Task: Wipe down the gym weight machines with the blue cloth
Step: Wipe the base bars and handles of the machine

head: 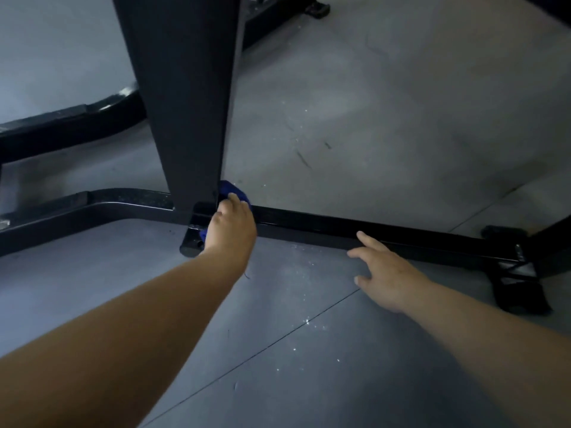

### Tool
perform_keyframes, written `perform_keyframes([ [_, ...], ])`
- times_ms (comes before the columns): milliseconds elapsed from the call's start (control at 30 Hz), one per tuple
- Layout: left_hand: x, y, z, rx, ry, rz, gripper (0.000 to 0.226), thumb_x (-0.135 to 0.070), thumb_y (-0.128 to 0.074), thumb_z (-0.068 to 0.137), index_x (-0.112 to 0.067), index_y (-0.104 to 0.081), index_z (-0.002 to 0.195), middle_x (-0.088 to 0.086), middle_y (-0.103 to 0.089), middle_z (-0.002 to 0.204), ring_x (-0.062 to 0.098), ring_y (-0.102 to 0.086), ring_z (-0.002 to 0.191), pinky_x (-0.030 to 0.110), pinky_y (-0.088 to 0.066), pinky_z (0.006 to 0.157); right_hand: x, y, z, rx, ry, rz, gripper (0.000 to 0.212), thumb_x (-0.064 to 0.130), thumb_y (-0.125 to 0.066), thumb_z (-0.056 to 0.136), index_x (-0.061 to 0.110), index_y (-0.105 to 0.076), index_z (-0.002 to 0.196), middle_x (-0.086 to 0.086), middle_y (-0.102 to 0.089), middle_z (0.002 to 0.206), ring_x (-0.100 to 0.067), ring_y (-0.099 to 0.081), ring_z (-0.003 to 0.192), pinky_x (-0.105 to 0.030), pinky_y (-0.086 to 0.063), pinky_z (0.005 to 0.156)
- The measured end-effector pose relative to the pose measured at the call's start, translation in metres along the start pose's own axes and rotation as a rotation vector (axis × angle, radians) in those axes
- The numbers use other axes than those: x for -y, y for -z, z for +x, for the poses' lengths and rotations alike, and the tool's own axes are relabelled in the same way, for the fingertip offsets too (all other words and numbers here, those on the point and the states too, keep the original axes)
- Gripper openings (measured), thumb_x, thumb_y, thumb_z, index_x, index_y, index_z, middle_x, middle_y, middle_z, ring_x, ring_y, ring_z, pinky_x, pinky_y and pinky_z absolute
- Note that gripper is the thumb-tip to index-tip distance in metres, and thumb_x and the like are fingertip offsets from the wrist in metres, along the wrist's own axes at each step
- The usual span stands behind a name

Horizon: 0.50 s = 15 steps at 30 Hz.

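My left hand (231, 225) holds the blue cloth (232, 190) against the foot of a dark upright post (185, 103), where the post meets the black floor bar (340, 227) of the weight machine. Most of the cloth is hidden under my fingers; a small blue bit also shows below the palm. My right hand (386, 273) hovers low beside the same bar further right, fingers spread and relaxed, fingertips close to the bar's near edge, holding nothing.
Grey floor tiles (370, 118) with white specks surround the frame. A curved black base rail (77, 122) runs at the left. A black machine foot (516, 285) sits at the right end of the bar. Another foot (316, 9) shows at the top.
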<state>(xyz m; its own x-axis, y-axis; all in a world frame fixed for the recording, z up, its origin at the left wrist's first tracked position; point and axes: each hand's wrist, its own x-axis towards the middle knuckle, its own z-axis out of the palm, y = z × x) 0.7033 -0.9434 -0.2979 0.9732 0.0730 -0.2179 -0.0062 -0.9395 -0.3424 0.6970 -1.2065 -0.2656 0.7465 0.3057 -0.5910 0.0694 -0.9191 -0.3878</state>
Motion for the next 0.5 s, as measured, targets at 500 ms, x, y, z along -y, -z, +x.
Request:
perform_keyframes([
  [500,-0.015,0.070,0.070,0.379,-0.234,-0.470,0.034,-0.008,-0.051,0.095,-0.024,-0.065,0.122,0.004,-0.062,0.100,0.023,-0.060,0.080,0.031,-0.047,0.072,-0.053,-0.010,-0.024,-0.289,0.029,0.207,0.032,0.006,-0.049,0.097,0.023,-0.063,0.121,0.006,-0.038,0.149,-0.011,-0.047,0.127,-0.013,-0.029,0.093],
])
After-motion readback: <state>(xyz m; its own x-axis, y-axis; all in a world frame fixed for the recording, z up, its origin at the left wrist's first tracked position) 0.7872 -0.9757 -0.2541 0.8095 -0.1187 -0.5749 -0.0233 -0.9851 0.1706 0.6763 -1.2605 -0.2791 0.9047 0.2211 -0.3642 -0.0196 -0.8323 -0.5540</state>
